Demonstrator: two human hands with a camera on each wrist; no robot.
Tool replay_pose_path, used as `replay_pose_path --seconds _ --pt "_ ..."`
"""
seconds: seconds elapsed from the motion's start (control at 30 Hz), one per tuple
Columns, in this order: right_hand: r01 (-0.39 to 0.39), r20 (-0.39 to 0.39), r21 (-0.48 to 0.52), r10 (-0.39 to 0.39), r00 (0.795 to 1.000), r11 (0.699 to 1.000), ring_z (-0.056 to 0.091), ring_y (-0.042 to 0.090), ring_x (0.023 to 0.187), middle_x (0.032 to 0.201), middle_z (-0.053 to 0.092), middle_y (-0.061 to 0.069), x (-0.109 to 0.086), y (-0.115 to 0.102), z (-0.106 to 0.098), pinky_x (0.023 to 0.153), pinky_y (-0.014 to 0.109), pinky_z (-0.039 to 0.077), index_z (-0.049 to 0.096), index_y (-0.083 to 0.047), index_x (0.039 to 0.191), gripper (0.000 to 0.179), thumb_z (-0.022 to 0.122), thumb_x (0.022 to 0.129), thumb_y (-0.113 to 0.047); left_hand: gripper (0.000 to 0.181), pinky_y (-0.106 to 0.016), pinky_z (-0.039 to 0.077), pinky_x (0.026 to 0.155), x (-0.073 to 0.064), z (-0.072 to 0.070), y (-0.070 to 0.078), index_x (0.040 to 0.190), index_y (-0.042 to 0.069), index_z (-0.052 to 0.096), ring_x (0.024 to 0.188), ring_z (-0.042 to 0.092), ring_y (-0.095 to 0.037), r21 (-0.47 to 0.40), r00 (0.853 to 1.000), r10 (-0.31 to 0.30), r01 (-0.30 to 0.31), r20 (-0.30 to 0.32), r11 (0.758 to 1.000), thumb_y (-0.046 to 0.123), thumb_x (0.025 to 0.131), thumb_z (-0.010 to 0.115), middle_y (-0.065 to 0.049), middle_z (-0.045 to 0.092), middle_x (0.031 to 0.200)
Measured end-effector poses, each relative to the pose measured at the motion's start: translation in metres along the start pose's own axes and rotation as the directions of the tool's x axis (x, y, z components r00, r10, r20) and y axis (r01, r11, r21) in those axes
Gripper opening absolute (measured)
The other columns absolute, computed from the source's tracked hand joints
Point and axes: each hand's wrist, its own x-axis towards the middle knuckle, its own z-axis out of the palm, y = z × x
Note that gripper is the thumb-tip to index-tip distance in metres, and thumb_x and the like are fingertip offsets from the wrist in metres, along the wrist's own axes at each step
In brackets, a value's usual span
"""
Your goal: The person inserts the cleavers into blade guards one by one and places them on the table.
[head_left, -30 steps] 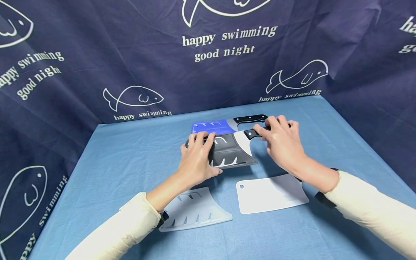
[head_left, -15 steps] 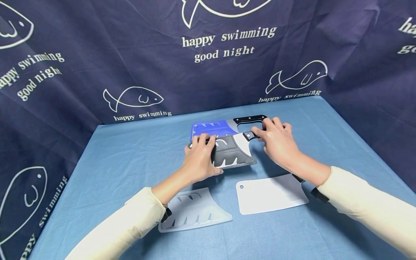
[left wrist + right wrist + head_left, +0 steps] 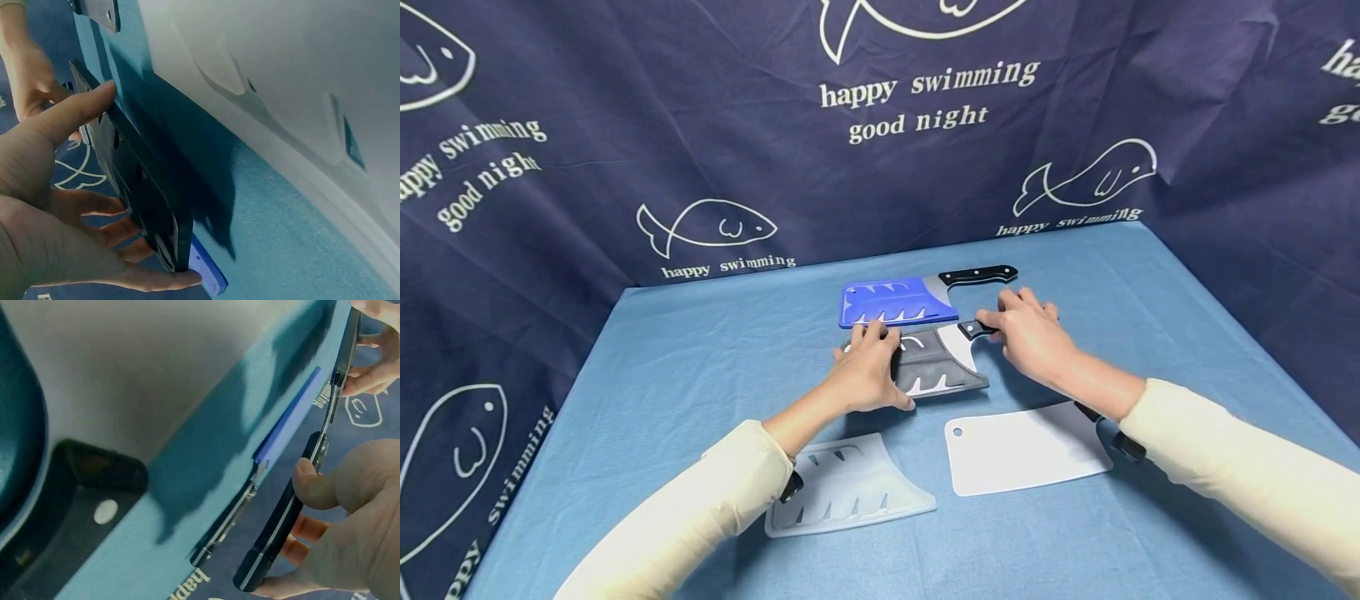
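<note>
A cleaver in a dark grey blade guard (image 3: 928, 358) is held level by both hands, close over the table with its shadow beneath. My left hand (image 3: 867, 373) grips the guard across its width, thumb on the near edge and fingers on the far edge. The black handle (image 3: 281, 519) lies between the thumb and fingers of my right hand (image 3: 1036, 340). Just behind lies a second cleaver in a blue guard (image 3: 895, 298), its black handle (image 3: 977, 274) pointing right.
Nearer the front, a bare cleaver blade (image 3: 1026, 450) lies flat, its handle partly hidden by the right arm. Left of it is a translucent white blade guard (image 3: 853, 487), partly under the left forearm. A navy fish-print curtain (image 3: 880, 183) stands behind the blue tablecloth (image 3: 715, 358).
Both hands have lowered the grey-guarded cleaver and brought it slightly nearer the front. The blue-guarded cleaver behind is now seen more fully; the bare cleaver and translucent guard have stayed put.
</note>
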Motion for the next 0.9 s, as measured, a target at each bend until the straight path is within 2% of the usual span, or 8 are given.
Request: replay_pose_path --seconds 0.13,0.23,0.47,0.7,0.9 --pt "-0.014 0.044 0.024 0.013 0.999 1.0 0.042 0.029 0.089 0.089 0.047 0.006 0.001 0.001 0.006 0.064 0.043 0.033 0.066 -0.009 0.124 0.047 0.065 0.08 0.006 0.097 -0.063 0.038 0.088 0.003 0.003 -0.002 0.137 0.007 0.049 0.116 0.036 -0.03 -0.014 0.998 -0.002 0.003 0.056 1.0 0.04 0.056 0.092 -0.012 0.043 0.132" --pt "-0.027 0.068 0.046 0.024 0.997 0.999 0.042 0.029 0.088 0.087 0.048 0.005 0.0 0.001 0.009 0.064 0.045 0.034 0.066 -0.008 0.124 0.05 0.065 0.077 0.009 0.093 -0.061 0.039 0.086 0.005 0.005 -0.004 0.134 0.006 0.052 0.113 0.038 -0.03 -0.015 0.995 -0.005 0.007 0.095 1.0 0.04 0.056 0.092 -0.011 0.045 0.127" --pt "-0.042 0.095 0.069 0.036 0.995 0.997 0.043 0.03 0.089 0.088 0.049 0.006 0.001 0.0 0.021 0.065 0.047 0.038 0.066 -0.007 0.123 0.046 0.064 0.08 0.007 0.096 -0.063 0.037 0.09 0.006 0.008 -0.005 0.139 0.006 0.048 0.118 0.037 -0.03 0.012 0.987 -0.032 0.03 0.157 0.999 0.039 0.06 0.091 -0.01 0.043 0.132" --pt "-0.049 0.096 0.076 0.041 0.995 0.996 0.045 0.031 0.089 0.09 0.051 0.007 0.001 0.002 0.028 0.066 0.049 0.041 0.066 -0.008 0.123 0.043 0.065 0.082 0.004 0.098 -0.062 0.036 0.091 0.006 0.008 -0.005 0.143 0.008 0.044 0.122 0.036 -0.029 0.047 0.983 -0.035 0.027 0.181 0.999 0.042 0.063 0.089 -0.009 0.04 0.136" --pt "-0.051 0.12 0.079 0.042 0.992 0.996 0.043 0.029 0.089 0.088 0.049 0.006 0.001 0.002 0.029 0.066 0.046 0.039 0.065 -0.008 0.125 0.046 0.066 0.081 0.004 0.101 -0.065 0.033 0.095 0.005 0.01 -0.008 0.146 0.01 0.039 0.127 0.033 -0.03 0.047 0.981 -0.038 0.03 0.188 0.998 0.044 0.065 0.087 -0.009 0.036 0.141"
